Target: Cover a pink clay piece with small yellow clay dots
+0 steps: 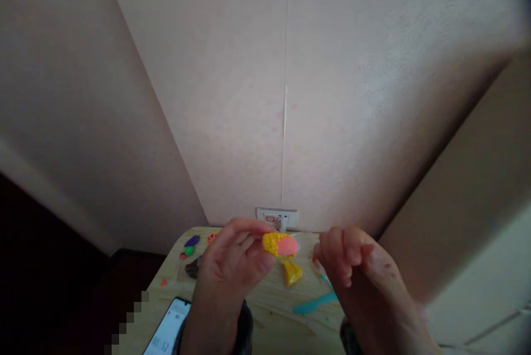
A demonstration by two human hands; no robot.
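My left hand (236, 261) pinches a small lump of modelling clay (271, 243) between thumb and fingers. The lump is yellow and bumpy at the sides, with a smooth pink patch on the end that faces right. My right hand (346, 252) is held up a short way to the right, apart from the lump, its fingers curled in. Whatever those fingers may hold is hidden. Below and between the hands lies a yellow crumpled piece (292, 273) on the table. A teal plastic modelling tool (313, 304) rests near my right wrist.
The light wooden table (274, 333) meets the wall, where a socket (277, 217) with a plug sits. A phone (168, 327) lies at the table's left edge. Purple (192, 241) and green (189, 251) pieces, plus an orange scrap (164, 282), lie at the left.
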